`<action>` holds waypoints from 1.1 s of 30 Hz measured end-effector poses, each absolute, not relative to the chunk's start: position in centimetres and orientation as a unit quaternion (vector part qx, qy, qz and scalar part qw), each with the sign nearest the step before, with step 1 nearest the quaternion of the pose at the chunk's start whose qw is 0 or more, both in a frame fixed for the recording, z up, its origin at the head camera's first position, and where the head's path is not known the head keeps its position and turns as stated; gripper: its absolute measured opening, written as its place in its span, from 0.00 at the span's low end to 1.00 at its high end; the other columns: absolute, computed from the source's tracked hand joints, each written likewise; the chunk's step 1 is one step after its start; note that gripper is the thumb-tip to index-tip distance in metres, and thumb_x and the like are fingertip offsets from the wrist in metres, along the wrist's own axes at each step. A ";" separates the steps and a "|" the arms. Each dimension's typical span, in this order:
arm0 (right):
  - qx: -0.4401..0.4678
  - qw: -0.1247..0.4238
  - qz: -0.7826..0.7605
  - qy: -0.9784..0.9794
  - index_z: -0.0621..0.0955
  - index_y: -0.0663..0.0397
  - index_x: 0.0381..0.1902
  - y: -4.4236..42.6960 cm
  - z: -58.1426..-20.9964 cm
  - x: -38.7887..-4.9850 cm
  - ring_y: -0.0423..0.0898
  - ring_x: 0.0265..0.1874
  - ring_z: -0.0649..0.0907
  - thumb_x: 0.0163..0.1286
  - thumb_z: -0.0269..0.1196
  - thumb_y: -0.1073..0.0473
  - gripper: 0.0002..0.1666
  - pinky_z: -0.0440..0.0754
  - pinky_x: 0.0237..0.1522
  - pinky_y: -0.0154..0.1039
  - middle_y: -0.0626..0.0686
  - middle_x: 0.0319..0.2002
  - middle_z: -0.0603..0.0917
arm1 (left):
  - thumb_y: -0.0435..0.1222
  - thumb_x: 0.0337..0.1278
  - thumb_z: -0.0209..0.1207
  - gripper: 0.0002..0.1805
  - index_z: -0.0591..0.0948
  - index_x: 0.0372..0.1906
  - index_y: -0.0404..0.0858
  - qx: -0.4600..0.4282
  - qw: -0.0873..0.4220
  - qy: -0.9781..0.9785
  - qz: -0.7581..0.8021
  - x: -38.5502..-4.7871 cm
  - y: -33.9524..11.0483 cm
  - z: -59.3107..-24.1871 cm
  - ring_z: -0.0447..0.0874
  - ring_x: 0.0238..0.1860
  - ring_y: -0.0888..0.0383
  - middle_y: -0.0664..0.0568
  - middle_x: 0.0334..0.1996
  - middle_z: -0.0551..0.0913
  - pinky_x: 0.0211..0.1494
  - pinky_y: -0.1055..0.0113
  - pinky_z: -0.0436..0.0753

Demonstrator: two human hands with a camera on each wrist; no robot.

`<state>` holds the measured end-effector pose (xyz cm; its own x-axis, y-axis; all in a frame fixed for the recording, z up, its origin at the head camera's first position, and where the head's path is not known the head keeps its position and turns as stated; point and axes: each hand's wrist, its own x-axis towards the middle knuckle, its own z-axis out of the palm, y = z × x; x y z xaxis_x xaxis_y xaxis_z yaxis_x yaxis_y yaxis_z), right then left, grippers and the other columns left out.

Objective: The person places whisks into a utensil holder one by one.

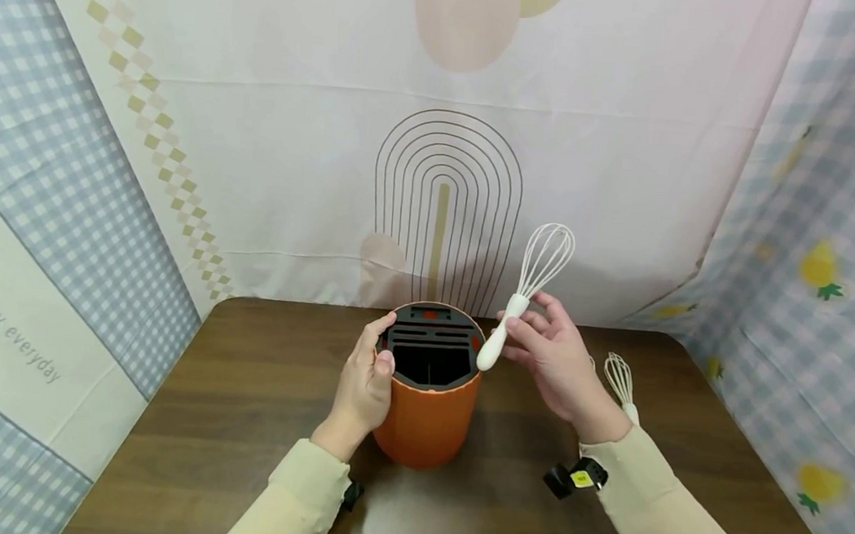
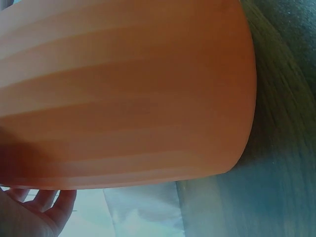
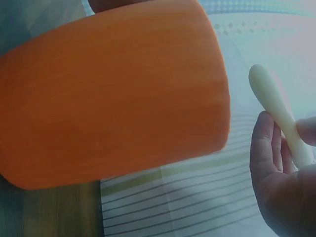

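An orange ribbed holder (image 1: pixel 428 426) with a black slotted insert (image 1: pixel 432 365) stands upright on the table; its side fills much of the left wrist view (image 2: pixel 148 98) and the right wrist view (image 3: pixel 118 98). The left hand (image 1: pixel 364 381) grips its left side at the rim, thumb near the top edge. To the right of the rim, the right hand (image 1: pixel 557 365) pinches the white handle of a whisk (image 1: pixel 517 305) between thumb and fingers. The whisk's wires point up and its handle end hangs beside the rim. In the right wrist view the handle (image 3: pixel 271 94) shows plainly.
A second, smaller white whisk (image 1: pixel 620 381) lies on the brown wooden table (image 1: pixel 242 419) at the right, partly hidden by the right forearm. Patterned cloth (image 1: pixel 296 128) hangs behind the table and along both sides. Black wrist cameras sit below each wrist.
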<state>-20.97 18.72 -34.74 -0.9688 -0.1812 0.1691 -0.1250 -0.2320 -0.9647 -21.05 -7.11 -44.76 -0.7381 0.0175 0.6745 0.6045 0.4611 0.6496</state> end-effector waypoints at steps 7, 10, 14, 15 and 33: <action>-0.147 -0.025 -0.772 0.618 0.53 0.53 0.70 16.1 -35.0 -21.1 0.49 0.41 0.82 0.69 0.60 0.68 0.39 0.82 0.43 0.48 0.58 0.45 0.78 | 0.69 0.64 0.26 0.43 0.67 0.70 0.47 -0.189 0.314 -0.797 -0.480 -21.3 -7.3 -44.8 0.70 0.24 0.61 0.53 0.33 0.73 0.27 0.61 0.71; -0.157 -0.043 -0.760 0.629 0.54 0.52 0.68 15.1 -35.2 -21.2 0.50 0.41 0.82 0.68 0.61 0.69 0.38 0.82 0.43 0.49 0.61 0.45 0.77 | 0.69 0.64 0.27 0.42 0.67 0.70 0.48 -0.188 0.310 -0.797 -0.483 -21.2 -7.3 -44.7 0.70 0.25 0.61 0.52 0.37 0.73 0.28 0.59 0.72; -0.175 -0.052 -0.731 0.658 0.56 0.51 0.66 14.3 -35.5 -21.0 0.51 0.39 0.83 0.67 0.62 0.69 0.37 0.82 0.41 0.48 0.67 0.46 0.75 | 0.71 0.62 0.28 0.43 0.67 0.70 0.48 -0.186 0.297 -0.799 -0.489 -21.0 -7.3 -44.6 0.71 0.28 0.60 0.52 0.39 0.74 0.34 0.58 0.74; -0.179 -0.053 -0.722 0.666 0.56 0.51 0.66 14.1 -35.5 -20.9 0.51 0.39 0.83 0.67 0.62 0.69 0.37 0.83 0.41 0.47 0.68 0.46 0.75 | 0.72 0.60 0.29 0.44 0.67 0.69 0.48 -0.184 0.292 -0.800 -0.491 -20.9 -7.3 -44.5 0.72 0.29 0.60 0.53 0.39 0.74 0.35 0.58 0.74; -0.207 -0.100 -0.626 0.745 0.59 0.58 0.66 12.3 -35.4 -20.3 0.53 0.38 0.81 0.62 0.66 0.70 0.39 0.81 0.39 0.37 0.60 0.44 0.79 | 0.70 0.60 0.35 0.42 0.69 0.68 0.48 -0.166 0.286 -0.796 -0.507 -19.8 -7.2 -44.1 0.71 0.37 0.59 0.51 0.48 0.73 0.38 0.61 0.75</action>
<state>-20.28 12.34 -35.37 -0.8939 -0.1829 0.4092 -0.4345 0.1291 -0.8914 -19.85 -7.22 -44.13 -0.7816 -0.0250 0.6233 0.5545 0.4301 0.7125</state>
